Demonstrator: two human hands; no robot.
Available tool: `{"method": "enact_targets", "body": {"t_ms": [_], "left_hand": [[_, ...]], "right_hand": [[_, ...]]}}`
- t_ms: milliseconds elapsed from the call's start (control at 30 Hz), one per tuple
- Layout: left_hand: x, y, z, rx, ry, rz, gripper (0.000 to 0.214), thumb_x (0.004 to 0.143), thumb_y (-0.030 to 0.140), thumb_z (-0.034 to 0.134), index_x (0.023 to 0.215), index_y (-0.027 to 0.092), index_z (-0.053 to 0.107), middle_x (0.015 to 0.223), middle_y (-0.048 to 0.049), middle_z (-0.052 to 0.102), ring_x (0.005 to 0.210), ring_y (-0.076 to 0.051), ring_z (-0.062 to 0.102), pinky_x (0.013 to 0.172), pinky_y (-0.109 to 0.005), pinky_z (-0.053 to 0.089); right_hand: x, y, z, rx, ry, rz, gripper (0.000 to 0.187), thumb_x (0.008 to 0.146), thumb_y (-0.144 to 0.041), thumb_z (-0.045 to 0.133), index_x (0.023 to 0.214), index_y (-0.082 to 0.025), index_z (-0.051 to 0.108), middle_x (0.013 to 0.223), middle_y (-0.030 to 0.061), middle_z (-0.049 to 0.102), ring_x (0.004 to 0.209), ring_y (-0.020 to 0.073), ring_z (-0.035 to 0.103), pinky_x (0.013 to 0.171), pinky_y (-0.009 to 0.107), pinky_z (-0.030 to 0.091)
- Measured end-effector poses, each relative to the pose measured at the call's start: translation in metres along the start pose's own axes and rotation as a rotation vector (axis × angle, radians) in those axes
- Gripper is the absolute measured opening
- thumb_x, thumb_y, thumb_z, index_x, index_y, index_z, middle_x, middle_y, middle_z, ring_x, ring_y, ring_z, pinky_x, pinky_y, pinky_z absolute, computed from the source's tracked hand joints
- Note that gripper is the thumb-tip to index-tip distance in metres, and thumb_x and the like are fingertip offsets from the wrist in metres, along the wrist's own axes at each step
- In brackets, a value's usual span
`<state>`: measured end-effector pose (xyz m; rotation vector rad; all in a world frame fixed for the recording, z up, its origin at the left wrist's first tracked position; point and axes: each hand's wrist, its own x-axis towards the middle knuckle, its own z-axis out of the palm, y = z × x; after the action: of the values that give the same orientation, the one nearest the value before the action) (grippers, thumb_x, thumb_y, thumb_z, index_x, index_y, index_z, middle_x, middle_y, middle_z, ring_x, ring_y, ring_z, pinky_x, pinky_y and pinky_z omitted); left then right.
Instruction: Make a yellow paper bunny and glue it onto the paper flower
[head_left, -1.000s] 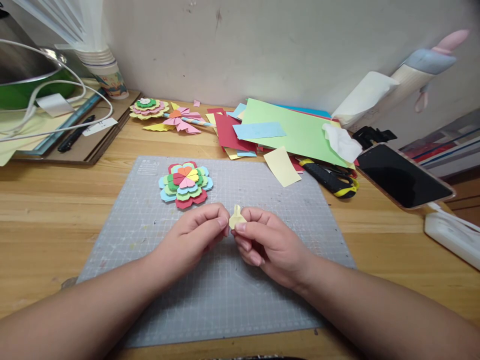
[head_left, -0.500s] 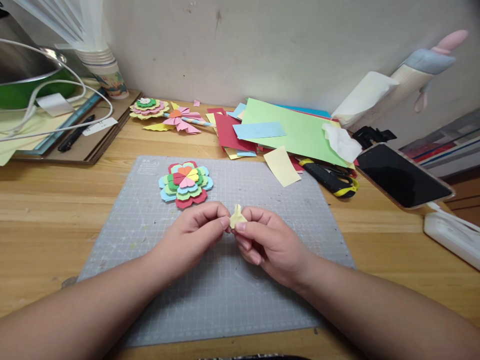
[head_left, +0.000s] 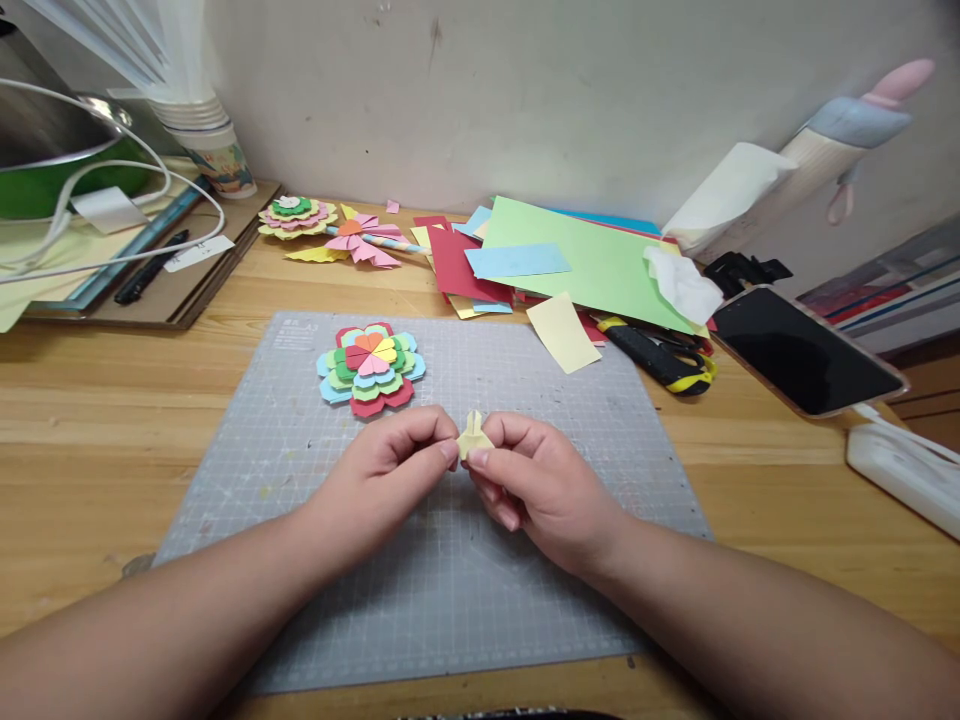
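Between my two hands is a small folded piece of pale yellow paper (head_left: 473, 438), with a narrow upright part on top and a wider base. My left hand (head_left: 401, 458) pinches its left edge between thumb and forefinger. On the other side, my right hand (head_left: 536, 475) grips the lower right of the paper, thumb on the near face and the other fingers curled beneath. Both hands are above the grey cutting mat (head_left: 420, 610). A layered paper flower (head_left: 373, 368) in red, blue, green, yellow and pink lies on the mat beyond my left hand.
Behind the mat lie coloured paper sheets (head_left: 592, 270), a cream paper piece (head_left: 564, 333) and a black-and-yellow utility knife (head_left: 656, 358). A phone (head_left: 806, 350) leans at the right near a white power strip (head_left: 900, 480). Paper cups (head_left: 217, 150) and a paper-flower stick (head_left: 390, 241) stand and lie back left.
The narrow upper part of the folded paper now shows a little wider, with a split down its middle. Both hands keep their pinch and have barely moved.
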<state>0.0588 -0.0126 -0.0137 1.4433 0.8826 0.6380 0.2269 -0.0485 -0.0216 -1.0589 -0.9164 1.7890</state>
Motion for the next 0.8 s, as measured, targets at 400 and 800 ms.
{"method": "enact_targets", "body": {"t_ms": [400,800], "left_hand": [[0.0,0.007,0.003,-0.105,-0.023,0.038,0.025,0.084,0.027,0.054,0.061,0.018,0.047,0.055,0.0071,0.039,0.053,-0.007,0.031,0.05,-0.02,0.028],[0.001,-0.003,0.003,-0.342,0.033,-0.096,0.017,0.083,0.034,0.063,0.079,0.02,0.053,0.058,0.0081,0.04,0.048,-0.006,0.031,0.041,-0.016,0.023]], "right_hand": [[-0.002,0.001,0.001,0.011,-0.053,-0.01,0.031,0.083,-0.035,0.067,0.065,-0.019,0.047,0.046,-0.0095,0.048,0.036,0.0034,0.036,0.039,0.018,0.024],[0.0,0.001,0.001,0.008,0.005,-0.055,0.03,0.084,-0.033,0.066,0.067,-0.019,0.047,0.046,-0.0103,0.047,0.035,0.0026,0.035,0.038,0.018,0.022]]}}
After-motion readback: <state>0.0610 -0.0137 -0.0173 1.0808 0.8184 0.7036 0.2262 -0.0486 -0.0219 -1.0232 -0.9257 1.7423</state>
